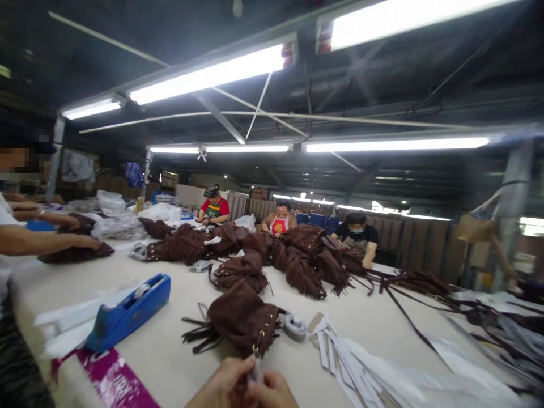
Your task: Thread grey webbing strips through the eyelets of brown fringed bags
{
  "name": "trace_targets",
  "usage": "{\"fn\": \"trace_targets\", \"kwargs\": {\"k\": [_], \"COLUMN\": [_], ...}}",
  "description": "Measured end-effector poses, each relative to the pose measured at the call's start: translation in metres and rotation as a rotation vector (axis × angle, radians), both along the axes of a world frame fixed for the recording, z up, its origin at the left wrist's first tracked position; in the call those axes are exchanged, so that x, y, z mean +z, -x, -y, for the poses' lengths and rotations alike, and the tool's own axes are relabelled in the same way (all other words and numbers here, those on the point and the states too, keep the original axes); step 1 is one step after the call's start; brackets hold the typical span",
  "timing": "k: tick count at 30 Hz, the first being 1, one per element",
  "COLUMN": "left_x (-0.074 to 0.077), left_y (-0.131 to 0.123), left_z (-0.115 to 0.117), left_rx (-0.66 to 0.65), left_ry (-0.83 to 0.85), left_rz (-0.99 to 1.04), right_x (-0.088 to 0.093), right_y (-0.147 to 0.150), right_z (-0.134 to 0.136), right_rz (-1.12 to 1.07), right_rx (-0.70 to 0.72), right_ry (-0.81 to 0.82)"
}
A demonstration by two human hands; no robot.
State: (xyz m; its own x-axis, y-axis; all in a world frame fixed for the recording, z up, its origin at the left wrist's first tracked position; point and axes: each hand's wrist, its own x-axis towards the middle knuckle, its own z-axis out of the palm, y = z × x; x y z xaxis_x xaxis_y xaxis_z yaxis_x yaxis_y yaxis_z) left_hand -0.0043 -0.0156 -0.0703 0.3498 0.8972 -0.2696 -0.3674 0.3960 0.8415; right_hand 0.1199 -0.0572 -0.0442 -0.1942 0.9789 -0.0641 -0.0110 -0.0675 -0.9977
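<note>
A dark brown fringed bag [238,317] lies on the table in front of me, with gold-coloured eyelets along its near right edge. At its near end, my left hand [223,382] and my right hand [271,390] are close together, fingers pinched. Between them is a small greyish, thin strip [256,371] by the bag's metal fitting; its exact kind is blurred. Just right of the bag sits a grey roll of strip material [294,327]. White flat strips [335,354] lie to the right of my right hand.
A blue tape dispenser [130,311] stands at left, beside a purple printed bag [113,379]. Brown fringed bags [301,255] are heaped mid-table. Dark straps [408,317] and plastic sheets [391,368] spread rightward. Several co-workers sit opposite; another person's arm [51,238] reaches in at left.
</note>
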Motion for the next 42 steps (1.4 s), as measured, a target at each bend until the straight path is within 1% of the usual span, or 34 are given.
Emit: {"fn": "trace_targets", "kwargs": {"k": [2,4,7,10,15,21,24,27,28,30,32,33,34,35,38,40,42], "left_x": [0.009,0.014,0.017,0.019,0.019,0.015,0.016,0.021,0.024,0.028,0.03,0.029,0.028,0.026,0.016,0.007,-0.001], "left_y": [0.005,0.01,0.013,0.01,0.002,0.002,0.005,0.012,0.014,0.018,0.019,0.019,0.017,0.015,0.011,0.01,0.008], "left_z": [0.009,0.014,0.017,0.017,0.017,0.014,0.015,0.028,0.037,0.058,0.08,0.089,0.095,0.099,0.098,0.089,0.075], "left_rx": [-0.014,-0.039,-0.03,0.011,0.092,0.301,0.298,0.222,0.192,0.076,-0.082,-0.121,-0.129,-0.109,-0.012,0.0,-0.006], "left_ry": [-0.029,-0.067,-0.158,-0.248,-0.359,-0.446,-0.407,-0.312,-0.283,-0.21,-0.116,-0.076,-0.038,-0.005,0.044,0.038,-0.002], "left_rz": [-0.017,-0.038,-0.123,-0.224,-0.384,-0.53,-0.552,-0.526,-0.516,-0.463,-0.344,-0.265,-0.19,-0.124,-0.007,0.054,0.084], "right_x": [0.001,0.008,0.02,0.025,0.024,0.021,0.018,0.016,0.016,0.018,0.019,0.02,0.02,0.019,0.015,0.007,-0.003], "right_y": [-0.002,-0.006,-0.012,-0.015,-0.014,-0.012,-0.013,-0.015,-0.015,-0.013,-0.01,-0.009,-0.007,-0.007,-0.005,-0.003,0.0], "right_z": [0.008,0.014,0.019,0.02,0.019,0.018,0.016,0.014,0.014,0.014,0.015,0.016,0.016,0.017,0.017,0.016,0.012], "right_rz": [-0.049,-0.098,-0.107,-0.11,-0.13,-0.089,-0.122,-0.168,-0.183,-0.207,-0.224,-0.23,-0.242,-0.264,-0.352,-0.391,-0.39], "right_rx": [-0.049,-0.081,-0.065,-0.047,-0.035,-0.019,-0.013,0.008,0.017,0.032,0.039,0.041,0.041,0.035,-0.01,-0.034,-0.022], "right_ry": [0.068,0.128,0.2,0.206,0.202,0.216,0.244,0.263,0.267,0.27,0.262,0.254,0.246,0.243,0.262,0.271,0.24]}}
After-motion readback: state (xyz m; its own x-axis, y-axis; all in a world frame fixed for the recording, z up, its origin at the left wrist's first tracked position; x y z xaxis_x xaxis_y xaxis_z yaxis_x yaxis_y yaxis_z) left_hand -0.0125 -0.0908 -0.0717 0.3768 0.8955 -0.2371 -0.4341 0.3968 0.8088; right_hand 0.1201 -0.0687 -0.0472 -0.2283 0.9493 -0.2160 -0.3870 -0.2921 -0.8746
